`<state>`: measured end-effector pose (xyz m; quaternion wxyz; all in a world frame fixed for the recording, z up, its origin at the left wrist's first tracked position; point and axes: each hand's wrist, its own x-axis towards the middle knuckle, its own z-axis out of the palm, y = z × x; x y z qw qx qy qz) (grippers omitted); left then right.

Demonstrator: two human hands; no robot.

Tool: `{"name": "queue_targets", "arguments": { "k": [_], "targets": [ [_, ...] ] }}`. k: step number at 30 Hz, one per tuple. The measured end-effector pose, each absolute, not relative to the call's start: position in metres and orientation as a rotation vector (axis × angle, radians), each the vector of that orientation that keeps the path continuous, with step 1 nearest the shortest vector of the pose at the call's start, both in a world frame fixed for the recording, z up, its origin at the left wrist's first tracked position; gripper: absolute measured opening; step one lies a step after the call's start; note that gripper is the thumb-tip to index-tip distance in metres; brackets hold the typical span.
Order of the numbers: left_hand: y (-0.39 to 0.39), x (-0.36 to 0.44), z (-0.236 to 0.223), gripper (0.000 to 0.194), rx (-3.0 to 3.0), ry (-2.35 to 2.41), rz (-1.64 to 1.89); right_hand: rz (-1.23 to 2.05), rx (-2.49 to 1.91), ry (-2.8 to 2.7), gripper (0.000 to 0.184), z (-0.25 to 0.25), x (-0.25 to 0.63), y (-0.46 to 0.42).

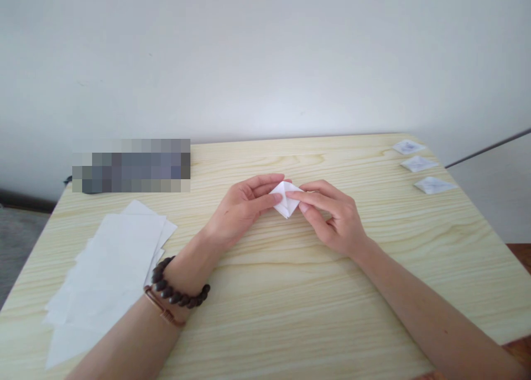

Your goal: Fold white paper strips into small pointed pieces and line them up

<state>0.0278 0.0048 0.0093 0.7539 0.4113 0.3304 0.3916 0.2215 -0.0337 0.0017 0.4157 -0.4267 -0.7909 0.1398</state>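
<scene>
A small piece of folded white paper (285, 207), diamond-shaped with a crease down its middle, is held between my two hands over the table's middle. My left hand (244, 206) grips its left side, thumb on the front face and the other fingers behind. On the right side, my right hand (334, 214) has its index finger lying across the front and its thumb at the lower right edge. The fingers behind the paper are partly hidden. Dark beads and a brown cord circle my left wrist.
A loose stack of white paper sheets (112, 264) lies at the left of the wooden table (265, 324). Several folded paper diamonds, such as the nearest one (433, 185), line the far right edge. A pixelated dark object (136, 167) sits at the back left, before the white wall (265, 59).
</scene>
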Motion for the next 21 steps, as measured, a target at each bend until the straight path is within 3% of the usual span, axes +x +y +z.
{"name": "queue_targets", "arguments": {
  "k": [10, 21],
  "targets": [
    [0.0026, 0.0314, 0.0064, 0.034, 1.024, 0.867, 0.917, 0.29, -1.097, -1.977, 0.028, 0.0033, 0.2188, -0.0336],
    [-0.0002, 0.034, 0.0108, 0.033, 1.165, 0.893, 0.884, 0.531, -1.224, -1.789, 0.012, 0.0, 0.2181, -0.0306]
  ]
}}
